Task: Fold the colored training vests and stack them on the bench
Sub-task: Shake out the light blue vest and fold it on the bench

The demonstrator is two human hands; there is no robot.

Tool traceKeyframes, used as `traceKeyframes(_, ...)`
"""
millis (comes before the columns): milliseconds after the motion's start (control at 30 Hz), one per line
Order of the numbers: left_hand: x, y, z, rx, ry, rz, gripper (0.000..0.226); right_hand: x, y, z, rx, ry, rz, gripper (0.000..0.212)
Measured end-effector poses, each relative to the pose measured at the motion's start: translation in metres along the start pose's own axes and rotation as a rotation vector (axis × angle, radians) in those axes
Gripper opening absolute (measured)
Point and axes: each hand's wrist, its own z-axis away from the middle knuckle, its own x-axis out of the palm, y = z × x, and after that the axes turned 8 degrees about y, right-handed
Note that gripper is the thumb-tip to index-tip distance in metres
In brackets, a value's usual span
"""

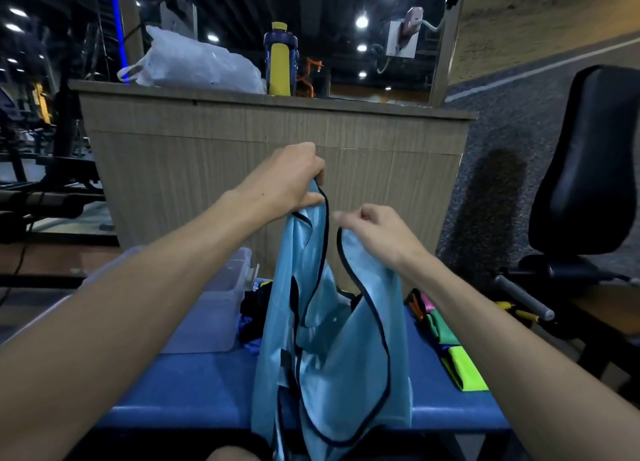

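L hand (pixel 294 180) is clenched round one shoulder strap of a light-blue mesh training vest w/ dark piping (pixel 332 349), holding it up at about chest height; R hand (pixel 377 232) sits slightly lower and nearer the camera, fingers curled and pinching the other strap's piped edge, as far as the view shows. Key relation: the vest hangs straight down from both hands, long axis vertical, hem dropping past the front edge of the blue padded tabletop (pixel 194 391) toward the person's knees. The straps are close together, so prob. the next move needs the hands spread apart to square the vest before laying it flat; L hand is higher and farther out, R nearer the body. Fabric looks thin, slick, limp, w/ a slight sheen; it creases freely and armhole loops sag open. Outward: a clear plastic storage bin (pixel 221 308) sits on the tabletop left of the vest, a dark jumble of unfolded vests (pixel 256 301) just beside it, and a row of neon green and pink folded vests (pixel 457 353) lies at the right edge. Behind stands a beige wood-grain counter (pixel 277 155) carrying a white plastic bag (pixel 197 62) and a blue-yellow bottle (pixel 280 58).
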Motion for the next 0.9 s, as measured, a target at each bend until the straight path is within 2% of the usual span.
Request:
traceKeyframes(67, 0.001, 0.005, -0.003, 0.013, 0.008, 0.024, 0.025, 0.008, -0.005, 0.0, -0.037, 0.019, 0.079, 0.061)
traceKeyframes(100, 0.001, 0.007, -0.004, 0.018, 0.02, 0.043, 0.024, 0.012, -0.005, -0.001, -0.04, 0.013, 0.119, 0.062)
traceKeyframes(233, 0.001, 0.01, -0.005, 0.032, 0.072, 0.084, 0.014, 0.023, 0.008, -0.015, -0.045, 0.039, 0.294, 0.024)
traceKeyframes(300, 0.003, 0.001, -0.002, 0.005, 0.075, 0.108, 0.008, 0.013, 0.011, -0.019, -0.026, 0.066, 0.24, 0.021)
traceKeyframes(433, 0.011, -0.021, 0.017, -0.009, 0.048, 0.27, 0.014, -0.01, 0.019, -0.028, 0.071, 0.099, 0.121, 0.027)
traceKeyframes(533, 0.02, -0.02, 0.033, -0.018, -0.018, 0.418, 0.017, -0.02, 0.024, -0.04, 0.188, 0.124, -0.085, 0.024)
traceKeyframes(600, 0.03, -0.007, 0.044, -0.007, -0.098, 0.463, 0.022, -0.023, 0.022, -0.047, 0.274, 0.142, -0.256, 0.029)
traceKeyframes(633, 0.036, 0.003, 0.05, 0.001, -0.141, 0.473, 0.026, -0.023, 0.017, -0.048, 0.297, 0.142, -0.311, 0.022)
traceKeyframes(700, 0.049, 0.023, 0.06, 0.026, -0.206, 0.479, 0.03, -0.021, 0.008, -0.05, 0.312, 0.134, -0.348, 0.006)
traceKeyframes(800, 0.065, 0.047, 0.071, -0.012, -0.329, 0.425, 0.026, -0.013, 0.001, -0.053, 0.299, 0.141, -0.339, 0.005)
traceKeyframes(833, 0.07, 0.052, 0.074, -0.052, -0.369, 0.408, 0.031, -0.011, 0.0, -0.053, 0.291, 0.135, -0.33, 0.005)
traceKeyframes(900, 0.075, 0.057, 0.079, -0.154, -0.419, 0.383, 0.06, -0.007, 0.0, -0.053, 0.287, 0.123, -0.319, 0.006)
